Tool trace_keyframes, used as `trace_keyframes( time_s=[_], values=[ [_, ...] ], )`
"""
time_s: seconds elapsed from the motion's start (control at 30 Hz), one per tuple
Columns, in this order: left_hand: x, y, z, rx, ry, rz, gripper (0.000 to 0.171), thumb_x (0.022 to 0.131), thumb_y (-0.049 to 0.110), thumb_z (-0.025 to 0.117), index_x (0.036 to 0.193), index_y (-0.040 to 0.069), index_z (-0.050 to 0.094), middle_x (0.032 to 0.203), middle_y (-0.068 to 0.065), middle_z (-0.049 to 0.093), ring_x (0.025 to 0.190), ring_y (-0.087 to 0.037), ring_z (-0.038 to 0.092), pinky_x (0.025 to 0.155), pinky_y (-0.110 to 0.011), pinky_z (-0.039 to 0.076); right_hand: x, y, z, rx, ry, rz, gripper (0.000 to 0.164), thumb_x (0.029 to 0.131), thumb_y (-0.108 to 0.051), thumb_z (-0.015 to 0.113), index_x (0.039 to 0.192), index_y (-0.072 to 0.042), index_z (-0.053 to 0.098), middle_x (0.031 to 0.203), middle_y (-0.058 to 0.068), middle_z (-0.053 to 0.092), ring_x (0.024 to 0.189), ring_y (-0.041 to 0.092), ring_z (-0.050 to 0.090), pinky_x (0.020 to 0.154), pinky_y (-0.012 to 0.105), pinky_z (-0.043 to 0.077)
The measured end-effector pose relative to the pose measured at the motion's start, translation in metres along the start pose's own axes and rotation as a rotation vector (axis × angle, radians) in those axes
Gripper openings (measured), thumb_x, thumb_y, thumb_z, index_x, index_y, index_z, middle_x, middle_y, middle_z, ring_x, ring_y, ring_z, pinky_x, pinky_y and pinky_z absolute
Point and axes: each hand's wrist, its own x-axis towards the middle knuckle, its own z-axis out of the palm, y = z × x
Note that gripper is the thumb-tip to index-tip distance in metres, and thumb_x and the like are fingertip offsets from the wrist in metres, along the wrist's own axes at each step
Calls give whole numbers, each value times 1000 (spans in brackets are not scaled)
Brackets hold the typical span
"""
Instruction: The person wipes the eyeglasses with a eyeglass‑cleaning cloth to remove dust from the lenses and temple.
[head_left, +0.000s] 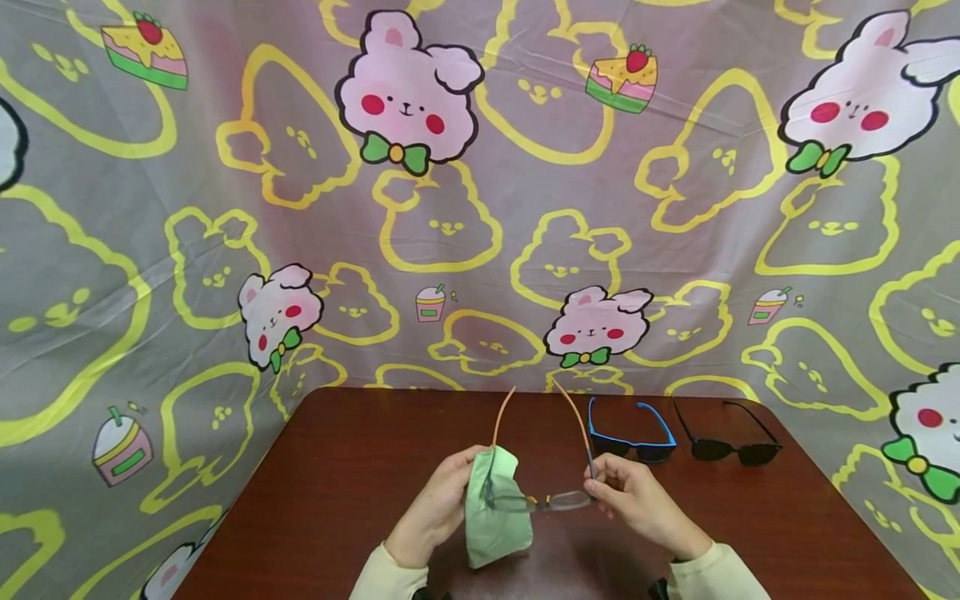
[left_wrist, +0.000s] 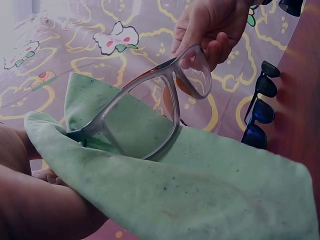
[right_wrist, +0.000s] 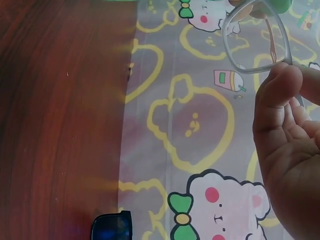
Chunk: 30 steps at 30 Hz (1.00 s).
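Observation:
A pair of eyeglasses [head_left: 570, 501] with a greyish clear frame and orange-brown temples is held above the table, temples pointing away. My left hand [head_left: 437, 506] grips a light green cloth [head_left: 497, 537] folded about the left hinge and part of the left lens. In the left wrist view, the cloth [left_wrist: 215, 185] lies behind and under that lens and shows small dark specks. At the other end, my right hand [head_left: 637, 502] pinches the right corner of the frame between thumb and fingers. The right wrist view shows the thumb [right_wrist: 286, 80] against the frame's corner.
To the right on the brown table [head_left: 337, 475] lie blue-framed sunglasses [head_left: 630, 442] and, beside them, black sunglasses [head_left: 735, 450], both with temples unfolded. A patterned curtain [head_left: 450, 192] with cartoon bunnies hangs behind the table and on both sides.

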Motion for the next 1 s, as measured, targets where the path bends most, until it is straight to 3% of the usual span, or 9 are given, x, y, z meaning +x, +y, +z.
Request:
trace_keyframes(
  time_s=[0.13, 0.33, 0.67, 0.83, 1.0],
  values=[
    [1, 2, 1, -22, 18, -23, 20, 100, 11, 42, 97, 11, 61, 90, 1, 58, 76, -6, 55, 69, -20, 46, 0, -1, 0, -2, -20, -26, 7, 92, -2, 58, 94, -9, 59, 68, 19, 55, 52, 17, 54, 47, 30, 48],
    [2, 4, 1, -34, -7, -18, 22, 101, 12, 41, 99, 12, 62, 87, 3, 61, 75, -6, 57, 70, -21, 47, -1, 0, 0, 2, -41, -51, 7, 90, 0, 59, 92, -6, 59, 66, 17, 55, 51, 27, 53, 45, 29, 47],
    [5, 10, 2, -22, -7, 8, 20, 100, 12, 41, 99, 11, 61, 87, 2, 61, 76, -7, 58, 70, -22, 47, -2, 3, 0, -17, -61, -17, 8, 89, -4, 62, 93, -10, 60, 67, 10, 57, 50, 22, 54, 44, 29, 47],
    [6, 13, 4, -39, 6, 13, 21, 101, 11, 41, 99, 10, 61, 88, 1, 61, 76, -7, 58, 70, -21, 47, -2, 6, 1, -33, -69, -15, 8, 89, -3, 62, 92, -10, 60, 67, 14, 57, 50, 24, 55, 43, 28, 47],
    [7, 15, 6, -54, 24, 20, 22, 100, 9, 41, 98, 10, 63, 89, 0, 60, 76, -7, 57, 70, -21, 47, -3, 8, 2, -41, -87, -43, 5, 90, -2, 60, 90, -7, 59, 65, 15, 55, 49, 16, 53, 42, 27, 46]
  ],
)
